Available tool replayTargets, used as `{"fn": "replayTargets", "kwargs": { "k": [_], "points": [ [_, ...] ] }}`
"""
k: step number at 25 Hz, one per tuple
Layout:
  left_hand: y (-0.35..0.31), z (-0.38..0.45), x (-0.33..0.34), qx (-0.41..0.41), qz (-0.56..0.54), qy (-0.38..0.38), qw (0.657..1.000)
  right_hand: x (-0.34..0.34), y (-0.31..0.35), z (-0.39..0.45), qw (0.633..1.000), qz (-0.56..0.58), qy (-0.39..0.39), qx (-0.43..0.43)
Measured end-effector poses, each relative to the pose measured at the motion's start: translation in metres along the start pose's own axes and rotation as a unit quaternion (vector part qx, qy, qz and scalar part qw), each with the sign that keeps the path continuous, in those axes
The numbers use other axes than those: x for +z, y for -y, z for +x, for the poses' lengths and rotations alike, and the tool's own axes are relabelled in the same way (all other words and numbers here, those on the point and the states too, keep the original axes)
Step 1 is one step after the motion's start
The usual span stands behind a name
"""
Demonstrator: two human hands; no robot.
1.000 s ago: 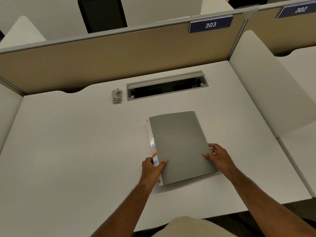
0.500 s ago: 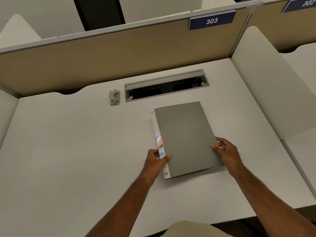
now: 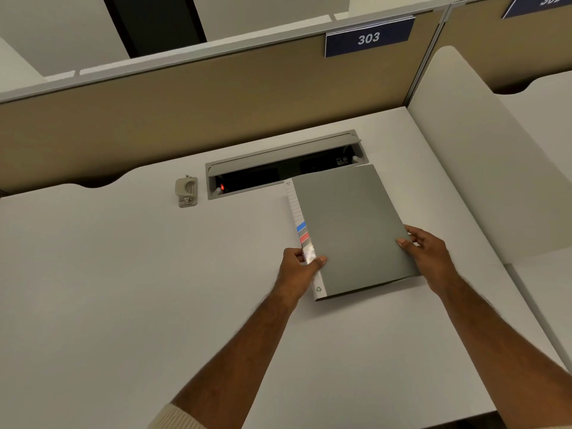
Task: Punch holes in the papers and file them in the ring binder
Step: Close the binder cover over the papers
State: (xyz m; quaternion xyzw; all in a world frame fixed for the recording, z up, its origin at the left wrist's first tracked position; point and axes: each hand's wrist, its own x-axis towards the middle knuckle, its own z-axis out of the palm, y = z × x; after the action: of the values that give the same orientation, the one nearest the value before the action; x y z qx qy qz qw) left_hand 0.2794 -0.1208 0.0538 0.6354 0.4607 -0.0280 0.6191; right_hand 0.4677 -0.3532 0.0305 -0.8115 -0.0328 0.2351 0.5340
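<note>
Blue sign on top of the partition reads "303". Next sign to the right, cut off by frame edge, looks like "302". Ring binder spine: tiny "A4" at the top end, recycling symbol at the bottom end. Other spine print too small to read.

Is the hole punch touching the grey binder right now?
Apart. The head view shows the hole punch sitting left of the cable tray, with bare white desk between it and the grey binder.
</note>
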Motion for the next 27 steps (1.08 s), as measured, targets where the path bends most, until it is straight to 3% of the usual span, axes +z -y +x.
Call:
{"fn": "replayTargets", "kwargs": {
  "k": [14,27],
  "points": [
    [-0.022,0.035,0.031,-0.019,0.002,-0.011,1.000,-0.014,0.002,0.053,0.998,-0.064,0.014,0.002],
    [-0.025,0.027,0.022,0.017,0.028,-0.014,0.999,0.004,0.016,0.030,0.988,-0.154,-0.029,0.003]
  ]
}}
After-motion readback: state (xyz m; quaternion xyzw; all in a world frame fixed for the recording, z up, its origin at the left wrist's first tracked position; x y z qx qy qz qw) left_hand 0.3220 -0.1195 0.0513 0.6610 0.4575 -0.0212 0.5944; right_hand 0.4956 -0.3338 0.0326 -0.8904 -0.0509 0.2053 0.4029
